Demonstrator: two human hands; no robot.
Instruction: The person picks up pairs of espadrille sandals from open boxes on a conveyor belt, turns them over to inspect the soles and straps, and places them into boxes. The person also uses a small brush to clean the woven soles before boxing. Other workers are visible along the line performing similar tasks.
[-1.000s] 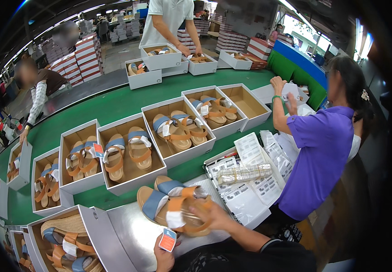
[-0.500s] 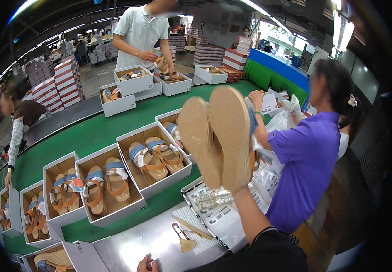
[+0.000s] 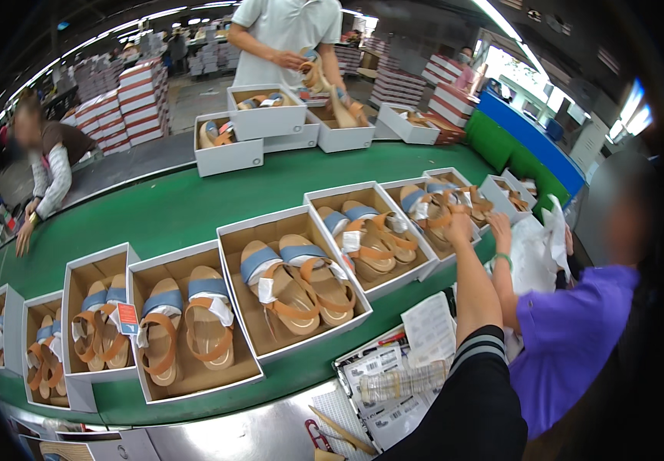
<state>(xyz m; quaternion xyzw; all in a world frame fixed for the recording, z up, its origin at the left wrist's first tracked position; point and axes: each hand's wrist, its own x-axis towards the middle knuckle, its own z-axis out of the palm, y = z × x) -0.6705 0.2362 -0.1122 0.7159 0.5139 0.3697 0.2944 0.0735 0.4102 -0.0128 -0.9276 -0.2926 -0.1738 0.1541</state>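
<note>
My right hand (image 3: 461, 226) reaches forward over an open white box (image 3: 438, 250) on the green belt. Its fingers are closed at the orange straps of the blue-and-tan sandals (image 3: 428, 209) inside; the exact grip is small and partly hidden. A co-worker's hand (image 3: 498, 225) with a green bracelet is just right of mine. More open boxes stand in a row to the left, each with sandals lying sole down, such as the pair of sandals (image 3: 292, 280) nearest the middle. A red tag (image 3: 127, 318) hangs by one pair. My left hand is out of view.
Below the belt is a metal table (image 3: 247, 434) with label sheets (image 3: 385, 369), a clear bottle-like roll (image 3: 405, 382) and a wooden stick (image 3: 341, 429). Across the belt, a person in a white shirt (image 3: 286, 46) handles sandals over boxes. A purple-sleeved co-worker (image 3: 577, 338) stands close at right.
My right hand has gone from holding a pair of sandals up, soles showing, to reaching down into a box on the belt. My left hand has left the view. The view has shifted.
</note>
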